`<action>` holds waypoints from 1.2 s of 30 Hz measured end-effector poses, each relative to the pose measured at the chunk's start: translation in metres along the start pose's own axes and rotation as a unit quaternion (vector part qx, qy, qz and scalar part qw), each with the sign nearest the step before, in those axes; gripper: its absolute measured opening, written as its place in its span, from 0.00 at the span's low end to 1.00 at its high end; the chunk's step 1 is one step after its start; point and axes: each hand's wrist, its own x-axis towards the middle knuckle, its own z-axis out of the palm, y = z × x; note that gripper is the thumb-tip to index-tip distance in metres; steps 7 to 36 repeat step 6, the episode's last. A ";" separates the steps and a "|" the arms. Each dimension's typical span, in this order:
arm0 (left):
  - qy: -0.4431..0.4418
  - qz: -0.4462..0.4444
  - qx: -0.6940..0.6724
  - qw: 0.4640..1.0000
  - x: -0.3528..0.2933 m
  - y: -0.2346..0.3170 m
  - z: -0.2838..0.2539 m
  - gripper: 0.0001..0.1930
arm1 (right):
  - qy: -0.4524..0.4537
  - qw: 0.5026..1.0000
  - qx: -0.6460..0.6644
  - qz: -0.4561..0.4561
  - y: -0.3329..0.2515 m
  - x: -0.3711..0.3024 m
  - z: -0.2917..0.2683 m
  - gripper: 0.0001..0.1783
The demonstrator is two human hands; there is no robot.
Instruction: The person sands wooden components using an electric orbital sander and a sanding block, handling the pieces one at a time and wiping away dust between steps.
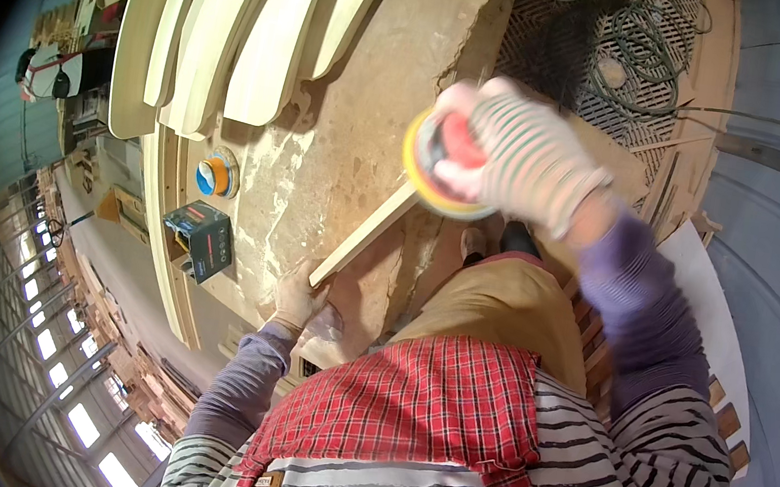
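My right hand (522,157), in a striped work glove, is closed around a round power sander with a red and grey body and a yellow rim (414,159). Motion smears both hand and tool. Under or beside the sander's edge runs the far end of a narrow pale wood strip (364,232); exact contact is unclear. At the strip's near end my left hand (300,293), also gloved, grips it against the worn workbench (325,140). The fingers of that hand are partly hidden.
Several curved pale wood boards (270,67) lie at the bench's far left. An orange and blue round item (213,176) and a dark box (201,239) stand along the left edge. A green hose (636,54) coils over slatted mats at the far right.
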 end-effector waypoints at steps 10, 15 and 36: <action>0.008 0.008 0.015 1.000 0.002 0.001 -0.001 0.19 | -0.140 0.988 -0.040 -0.052 -0.077 -0.015 0.091 0.30; 0.008 0.008 0.015 1.000 0.002 0.001 -0.001 0.19 | -0.140 0.988 -0.040 -0.052 -0.077 -0.015 0.091 0.30; 0.008 0.008 0.015 1.000 0.002 0.001 -0.001 0.19 | -0.140 0.988 -0.040 -0.052 -0.077 -0.015 0.091 0.30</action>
